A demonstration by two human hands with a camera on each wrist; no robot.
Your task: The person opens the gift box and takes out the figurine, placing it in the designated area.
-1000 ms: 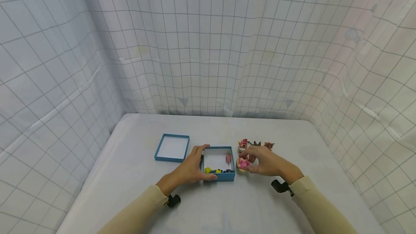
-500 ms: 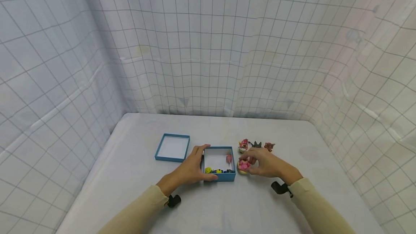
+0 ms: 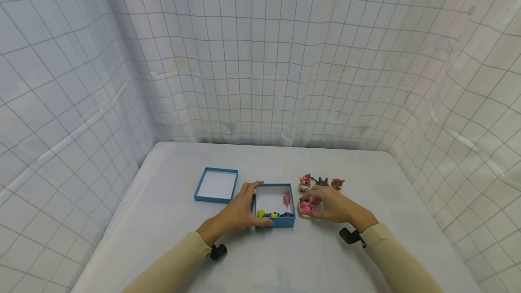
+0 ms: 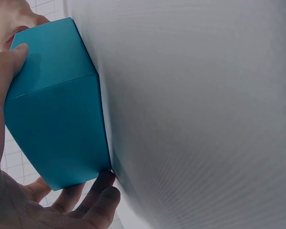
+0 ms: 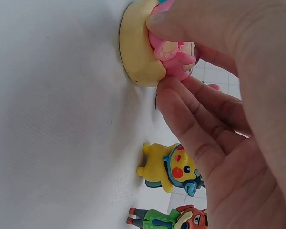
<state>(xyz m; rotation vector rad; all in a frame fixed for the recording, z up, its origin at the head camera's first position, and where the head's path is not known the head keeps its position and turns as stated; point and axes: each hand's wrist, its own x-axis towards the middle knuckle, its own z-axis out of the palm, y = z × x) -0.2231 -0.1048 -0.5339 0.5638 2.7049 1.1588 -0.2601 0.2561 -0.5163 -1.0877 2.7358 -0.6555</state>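
Note:
My left hand (image 3: 236,209) grips an open blue box (image 3: 281,223), thumb on the near wall and fingers toward the far left corner. In the left wrist view the thumb presses the blue box (image 4: 62,133). Inside the box lie a pink figurine (image 3: 286,198) at the right and several small figurines (image 3: 261,213), yellow and dark, along the near wall. Just right of the box, my right hand (image 3: 335,205) pinches a pink figurine with a round cream base (image 5: 138,47) between thumb and fingers. Its top is partly hidden by the hand.
Behind my right hand stand a red-and-white figurine (image 3: 305,182), a dark-eared one (image 3: 322,181) and a brown one (image 3: 337,183). The right wrist view shows a yellow figurine (image 5: 159,167) and a fox figurine (image 5: 167,218). A blue-rimmed lid (image 3: 216,184) lies left of the box.
The pink figurine in my right hand has shifted slightly toward me and sits more upright, its cream base showing more. My left hand and the box hold still.

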